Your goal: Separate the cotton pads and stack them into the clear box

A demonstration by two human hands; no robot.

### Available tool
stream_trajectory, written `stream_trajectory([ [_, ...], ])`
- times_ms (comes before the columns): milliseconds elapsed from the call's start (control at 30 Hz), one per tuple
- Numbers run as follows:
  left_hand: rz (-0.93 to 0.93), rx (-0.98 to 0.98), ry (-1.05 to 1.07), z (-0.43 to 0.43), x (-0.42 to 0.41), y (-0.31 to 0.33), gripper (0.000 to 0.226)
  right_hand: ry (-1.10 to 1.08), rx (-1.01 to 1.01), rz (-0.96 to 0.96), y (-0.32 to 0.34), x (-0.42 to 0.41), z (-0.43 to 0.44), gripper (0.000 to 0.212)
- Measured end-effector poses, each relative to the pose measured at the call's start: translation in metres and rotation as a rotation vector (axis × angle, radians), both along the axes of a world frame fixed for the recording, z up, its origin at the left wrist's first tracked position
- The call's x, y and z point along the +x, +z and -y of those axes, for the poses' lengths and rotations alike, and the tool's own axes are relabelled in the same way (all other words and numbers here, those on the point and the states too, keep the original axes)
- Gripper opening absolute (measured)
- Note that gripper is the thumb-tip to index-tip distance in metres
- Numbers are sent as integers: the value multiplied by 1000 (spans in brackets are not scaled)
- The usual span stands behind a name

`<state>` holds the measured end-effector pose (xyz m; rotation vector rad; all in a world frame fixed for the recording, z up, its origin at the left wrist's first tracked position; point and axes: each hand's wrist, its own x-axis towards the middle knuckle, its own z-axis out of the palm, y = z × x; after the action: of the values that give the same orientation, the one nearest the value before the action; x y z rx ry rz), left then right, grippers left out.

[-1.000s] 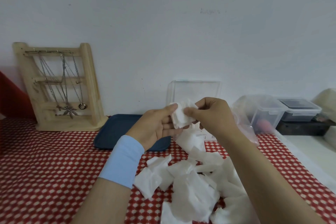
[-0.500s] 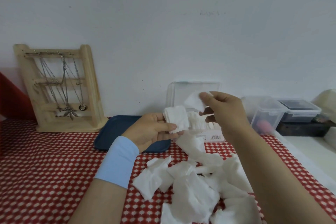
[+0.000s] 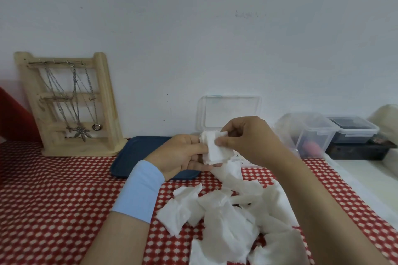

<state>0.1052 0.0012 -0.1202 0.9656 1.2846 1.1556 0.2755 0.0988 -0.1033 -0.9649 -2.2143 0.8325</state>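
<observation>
1. A small stack of cotton pads [image 3: 216, 153] is held in mid-air, just above the far part of the tabletop [image 3: 53, 200], which is covered with a red cloth dotted in white.
2. The stack is clamped by the left hand [image 3: 181, 155], caught between its thumb and curled fingers. A light blue wristband [image 3: 140, 191] is worn on that wrist.
3. The upper edge of the front pad is pinched by the right hand [image 3: 247, 140]. Thumb and forefinger are pressed together on it, and the other fingers are curled in.
4. The clear box [image 3: 240, 158] is found just behind both hands, close to the wall. Its body is mostly hidden by them. Only a low strip with a label is seen, along with the raised lid [image 3: 228, 112], which is stood upright.
5. Whether any pads are lying inside the box cannot be told.
6. A loose heap of white pads [image 3: 226, 219] is spread over the tabletop below the hands. The pads are overlapped and crumpled, and the heap is partly covered by the right forearm.
7. A dark blue tray [image 3: 137, 153] is laid flat behind the left hand, to the left of the box.
8. A wooden stand [image 3: 103, 103] is set against the wall at far left, with necklaces [image 3: 77, 114] hung from its bars.
9. Two lidded plastic containers [image 3: 314, 133] are seen to the right of the box, side by side near the wall.
</observation>
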Motion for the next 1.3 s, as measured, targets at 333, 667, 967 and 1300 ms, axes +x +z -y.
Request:
stream_trajectory([
  [333,-141,32,21,-1,-5,0,31,3,-180,-135,-2,-8,5,30],
  [667,-180,62,133,17,-39,-4,33,137,-209,-34,5,-36,22,13],
  [967,-518,12,470,41,-75,-31,31,389,119,768,-12,-74,45,26],
  [1300,-329,91,459,37,-62,-32,14,360,24,599,-6,-69,46,17],
])
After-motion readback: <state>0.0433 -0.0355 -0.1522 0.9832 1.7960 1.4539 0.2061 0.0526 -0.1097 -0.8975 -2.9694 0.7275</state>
